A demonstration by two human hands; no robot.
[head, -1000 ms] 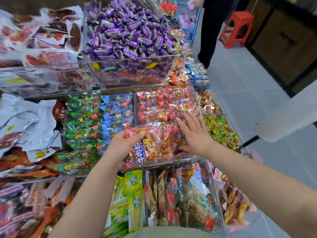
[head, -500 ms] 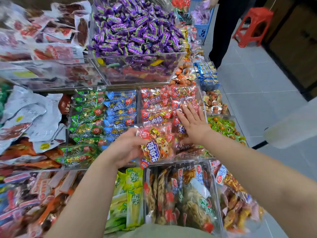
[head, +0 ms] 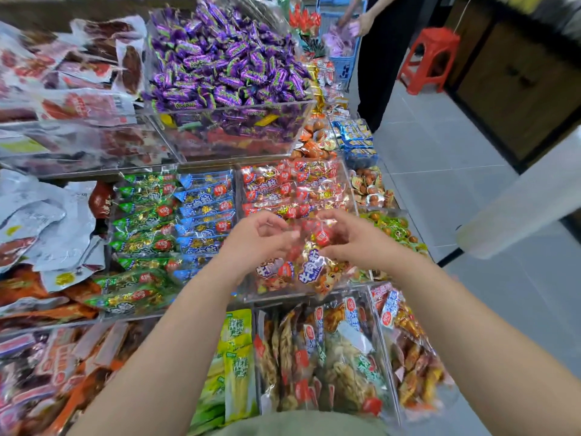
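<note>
I stand at a snack display of clear acrylic bins. A clear packet of red and gold wrapped snacks (head: pixel 309 262) hangs between both hands above the bin of red packets (head: pixel 292 190). My left hand (head: pixel 254 243) pinches the packet's top left edge with curled fingers. My right hand (head: pixel 352 237) pinches its top right edge. A second similar packet (head: pixel 273 272) lies just under it in the bin, partly hidden by my left wrist.
Green packets (head: pixel 144 225) and blue packets (head: pixel 204 212) fill the bin to the left. A bin of purple candies (head: pixel 226 67) stands behind. Noodle snacks (head: pixel 327 357) lie in front. A person in black (head: pixel 386 58) and a red stool (head: pixel 430 58) stand in the aisle on the right.
My left hand lifted the packet from the bin's front and carried it right. My right hand left the red packets it pressed on and took the packet's other edge.
</note>
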